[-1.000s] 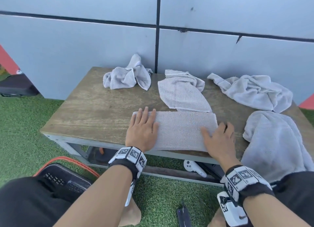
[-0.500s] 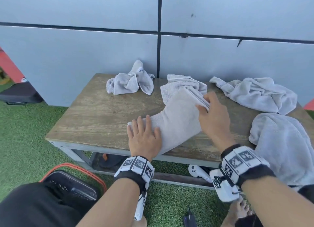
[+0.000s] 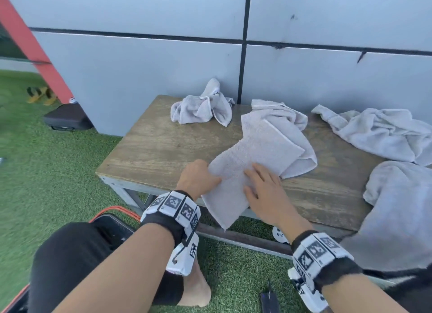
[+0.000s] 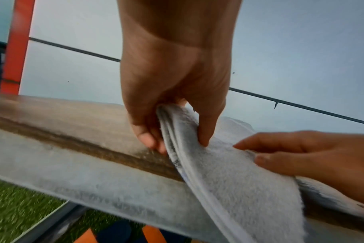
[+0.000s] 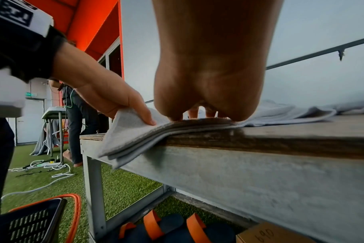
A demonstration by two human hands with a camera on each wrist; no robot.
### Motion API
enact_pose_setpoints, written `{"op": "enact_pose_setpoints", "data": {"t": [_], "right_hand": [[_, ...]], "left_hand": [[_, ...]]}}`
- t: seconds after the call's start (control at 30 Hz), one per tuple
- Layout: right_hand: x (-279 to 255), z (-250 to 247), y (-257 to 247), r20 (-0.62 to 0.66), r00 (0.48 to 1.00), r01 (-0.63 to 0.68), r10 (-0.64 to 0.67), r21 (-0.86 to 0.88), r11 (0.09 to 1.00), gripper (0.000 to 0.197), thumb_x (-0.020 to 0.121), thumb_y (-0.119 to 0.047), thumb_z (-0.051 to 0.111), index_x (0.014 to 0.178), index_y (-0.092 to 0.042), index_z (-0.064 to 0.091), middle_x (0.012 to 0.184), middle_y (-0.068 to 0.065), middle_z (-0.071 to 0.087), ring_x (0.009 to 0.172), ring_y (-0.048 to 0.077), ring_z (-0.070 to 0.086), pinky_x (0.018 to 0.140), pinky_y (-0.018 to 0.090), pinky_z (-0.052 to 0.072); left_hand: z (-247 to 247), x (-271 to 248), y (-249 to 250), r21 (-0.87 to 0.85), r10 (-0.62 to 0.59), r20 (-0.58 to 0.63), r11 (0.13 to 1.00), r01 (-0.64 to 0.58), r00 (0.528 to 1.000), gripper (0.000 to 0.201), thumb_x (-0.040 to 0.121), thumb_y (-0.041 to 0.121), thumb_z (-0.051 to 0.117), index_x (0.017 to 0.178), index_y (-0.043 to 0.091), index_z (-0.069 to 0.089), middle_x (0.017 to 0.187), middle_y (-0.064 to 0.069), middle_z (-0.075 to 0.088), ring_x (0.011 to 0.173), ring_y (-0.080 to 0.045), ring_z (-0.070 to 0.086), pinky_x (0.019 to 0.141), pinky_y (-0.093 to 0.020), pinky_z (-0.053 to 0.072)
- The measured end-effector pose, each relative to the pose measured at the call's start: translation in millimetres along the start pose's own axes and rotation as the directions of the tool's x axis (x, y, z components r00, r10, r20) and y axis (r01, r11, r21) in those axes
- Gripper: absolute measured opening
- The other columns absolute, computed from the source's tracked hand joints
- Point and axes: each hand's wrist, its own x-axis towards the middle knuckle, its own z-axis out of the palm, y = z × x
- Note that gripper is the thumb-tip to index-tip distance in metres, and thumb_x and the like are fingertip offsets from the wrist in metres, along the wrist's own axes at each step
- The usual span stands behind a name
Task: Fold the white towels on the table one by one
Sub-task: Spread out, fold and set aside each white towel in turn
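Three loose towels, a crumpled one (image 3: 201, 109), a spread one (image 3: 383, 132) and a draped one (image 3: 402, 209), ring the folded towel (image 3: 247, 172) at the tabletop (image 3: 152, 149) front edge. Since a half-second ago the right hand (image 3: 264, 191) has come down flat on it, while the left hand (image 3: 196, 179) now pinches its left edge.

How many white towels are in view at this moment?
5. The folded towel lies under both hands at the table's near edge; one crumpled towel sits back left, another behind the folded one, one back right, one over the right end. None seems hidden.
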Motion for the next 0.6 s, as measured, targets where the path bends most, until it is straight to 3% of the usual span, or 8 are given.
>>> {"op": "enact_pose_setpoints", "data": {"t": [0.13,0.23,0.33,0.4,0.47,0.5,0.57,0.6], "right_hand": [[-14,-4,2,0.101,0.993,0.065,-0.068,0.035,0.997,0.069,0.098,-0.055,0.043,0.158,-0.032,0.017,0.168,-0.006,0.001,0.154,0.012,-0.005,0.122,0.037,-0.009],[-26,-11,-4,0.146,0.98,0.118,-0.136,0.123,0.985,0.108,0.07,-0.092,0.044,0.157,-0.039,0.009,0.166,-0.014,0.005,0.153,0.009,0.0,0.125,0.044,-0.004],[-32,-10,-6,0.092,0.986,0.126,-0.137,0.115,0.985,0.132,0.052,-0.099,0.05,0.158,-0.035,0.003,0.164,-0.014,0.016,0.151,0.008,0.011,0.125,0.046,0.004],[-32,-7,-5,0.036,0.995,0.086,-0.091,0.127,0.988,0.115,0.063,-0.083,0.065,0.155,-0.034,0.015,0.157,-0.012,0.03,0.145,0.01,0.026,0.124,0.044,0.012],[-30,-5,-3,-0.095,0.993,0.092,-0.076,0.19,0.977,0.052,0.085,-0.05,0.07,0.129,-0.036,0.045,0.122,-0.011,0.054,0.113,0.012,0.049,0.11,0.036,0.033],[-30,-8,-4,-0.155,0.985,0.11,-0.073,0.249,0.962,0.023,0.092,-0.035,0.066,0.107,-0.039,0.048,0.098,-0.014,0.055,0.089,0.007,0.049,0.094,0.029,0.039],[-33,-14,-7,-0.231,0.972,0.133,-0.051,0.355,0.925,0.026,0.098,-0.02,0.058,0.084,-0.039,0.047,0.071,-0.017,0.047,0.061,-0.001,0.039,0.067,0.013,0.034],[-36,-18,-9,-0.23,0.973,0.116,-0.016,0.428,0.896,0.028,0.1,-0.018,0.055,0.081,-0.037,0.048,0.063,-0.015,0.046,0.053,0.001,0.038,0.057,0.013,0.032]], "left_hand": [[-10,-6,14,-0.124,0.037,0.043,0.992,-0.032,0.998,0.015,0.085,0.019,0.063,0.088,0.007,0.056,0.08,-0.006,0.066,0.057,-0.017,0.066,0.044,-0.021,0.049],[-10,-15,31,-0.392,0.007,-0.006,0.92,-0.009,1.0,0.035,0.092,0.017,0.062,0.122,0.014,0.045,0.107,-0.01,0.063,0.072,-0.025,0.071,0.057,-0.035,0.062],[-8,-24,49,-0.661,-0.006,0.023,0.75,0.02,1.0,0.037,0.097,0.008,0.054,0.134,0.013,0.047,0.108,-0.01,0.057,0.068,-0.026,0.071,0.057,-0.04,0.062],[-10,-30,59,-0.799,-0.01,0.076,0.597,0.067,0.997,0.028,0.099,0.004,0.05,0.126,0.0,0.055,0.097,-0.017,0.063,0.063,-0.028,0.071,0.059,-0.04,0.062],[-13,-32,64,-0.868,0.015,0.12,0.486,0.097,0.993,0.029,0.097,0.002,0.045,0.121,-0.01,0.055,0.093,-0.026,0.068,0.068,-0.034,0.071,0.061,-0.038,0.061],[-15,-33,65,-0.89,0.046,0.141,0.443,0.106,0.989,0.031,0.093,-0.001,0.04,0.118,-0.013,0.053,0.092,-0.03,0.069,0.07,-0.037,0.07,0.06,-0.037,0.06],[-20,-36,64,-0.899,0.102,0.177,0.421,0.119,0.979,0.039,0.082,-0.009,0.029,0.115,-0.013,0.05,0.089,-0.033,0.066,0.07,-0.039,0.068,0.063,-0.04,0.061],[-23,-36,61,-0.889,0.128,0.183,0.445,0.109,0.975,0.045,0.078,-0.013,0.026,0.117,-0.013,0.049,0.087,-0.033,0.066,0.07,-0.039,0.068,0.066,-0.041,0.061]]}}
